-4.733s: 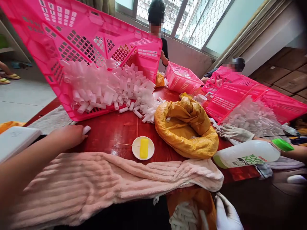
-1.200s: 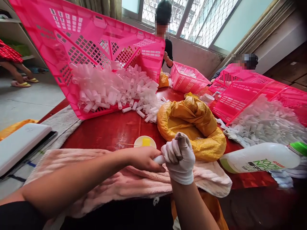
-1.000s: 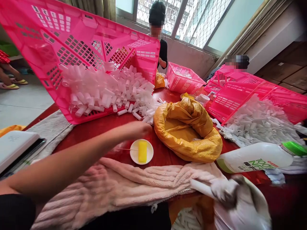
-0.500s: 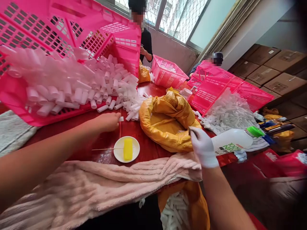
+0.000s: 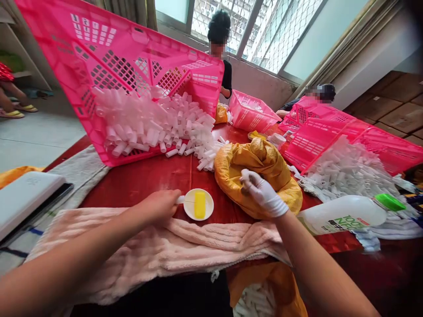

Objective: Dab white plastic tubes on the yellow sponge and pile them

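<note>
My bare left hand (image 5: 167, 203) is closed around a short white plastic tube (image 5: 180, 200), whose end sticks out beside a small white plate (image 5: 209, 204). On the plate lies a yellow block (image 5: 199, 204) with a thin stick across it. My right hand (image 5: 261, 191), in a white glove, is pinched over the open mouth of a rolled-down yellow woven bag (image 5: 228, 185). A small white piece (image 5: 245, 173) shows at its fingertips; its exact kind is unclear. Loose white tubes (image 5: 208, 154) spill out between the bag and a tipped pink crate (image 5: 208, 72).
A white bottle with a green cap (image 5: 346, 213) lies right of the bag. Another pink crate (image 5: 317, 136) spills pale pieces. A pink cloth (image 5: 205, 237) covers the table's near edge, above a second yellow bag (image 5: 291, 290) of tubes. Two people sit across the table.
The camera view has swung left. My left hand has come back toward the plate with the tube. My right hand has moved from the bag's near rim to over its mouth.
</note>
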### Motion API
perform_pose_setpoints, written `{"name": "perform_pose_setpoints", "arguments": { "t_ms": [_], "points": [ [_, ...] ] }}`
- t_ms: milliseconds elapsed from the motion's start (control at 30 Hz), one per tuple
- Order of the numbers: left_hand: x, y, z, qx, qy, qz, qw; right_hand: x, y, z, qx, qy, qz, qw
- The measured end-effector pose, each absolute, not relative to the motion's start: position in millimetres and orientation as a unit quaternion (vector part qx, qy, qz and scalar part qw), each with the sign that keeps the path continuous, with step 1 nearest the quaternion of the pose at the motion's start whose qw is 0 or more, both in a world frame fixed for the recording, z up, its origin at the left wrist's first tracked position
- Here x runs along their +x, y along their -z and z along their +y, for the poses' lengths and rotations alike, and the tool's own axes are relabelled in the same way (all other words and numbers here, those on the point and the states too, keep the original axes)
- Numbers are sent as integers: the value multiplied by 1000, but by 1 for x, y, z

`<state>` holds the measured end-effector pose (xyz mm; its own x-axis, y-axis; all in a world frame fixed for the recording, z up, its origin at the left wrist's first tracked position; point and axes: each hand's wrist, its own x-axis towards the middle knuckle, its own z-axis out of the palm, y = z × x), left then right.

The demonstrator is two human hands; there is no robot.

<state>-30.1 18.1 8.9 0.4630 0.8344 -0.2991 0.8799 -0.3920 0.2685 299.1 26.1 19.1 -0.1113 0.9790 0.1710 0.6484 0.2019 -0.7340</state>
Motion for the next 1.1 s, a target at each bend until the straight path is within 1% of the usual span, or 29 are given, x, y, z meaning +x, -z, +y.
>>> {"name": "perform_pose_setpoints", "arguments": {
  "t_ms": [33, 67, 100, 233, 333, 433, 567, 633, 800, 967, 1100],
  "points": [
    [-30, -5, 18, 828, 38, 523, 197, 280, -14, 19, -523, -301, -715, 354],
    [-30, -2, 17, 825, 20, 530, 195, 261, -8, 14, -491, -323, -735, 338],
    [-30, 1, 17, 822, 5, 536, 191, 244, 0, 12, -479, -314, -759, 310],
    [-28, 8, 14, 819, -18, 550, 161, 213, 30, 16, -482, -155, -825, 252],
    [-27, 9, 13, 818, -16, 555, 148, 219, 41, 14, -438, -90, -863, 236],
    [-26, 7, 13, 821, -14, 553, 142, 227, 42, 4, -381, -70, -888, 248],
    [-26, 8, 13, 826, -9, 547, 137, 225, 41, -3, -412, -73, -861, 290],
    [-27, 8, 14, 827, -10, 547, 133, 223, 40, -3, -405, -57, -864, 293],
    [-27, 8, 15, 826, -3, 547, 132, 226, 29, -8, -306, -20, -926, 220],
    [-26, 6, 15, 825, 9, 551, 128, 222, 24, -15, -368, -16, -905, 213],
    [-26, 4, 15, 822, 17, 555, 128, 221, 30, -23, -336, 9, -926, 173]
  ]
}}
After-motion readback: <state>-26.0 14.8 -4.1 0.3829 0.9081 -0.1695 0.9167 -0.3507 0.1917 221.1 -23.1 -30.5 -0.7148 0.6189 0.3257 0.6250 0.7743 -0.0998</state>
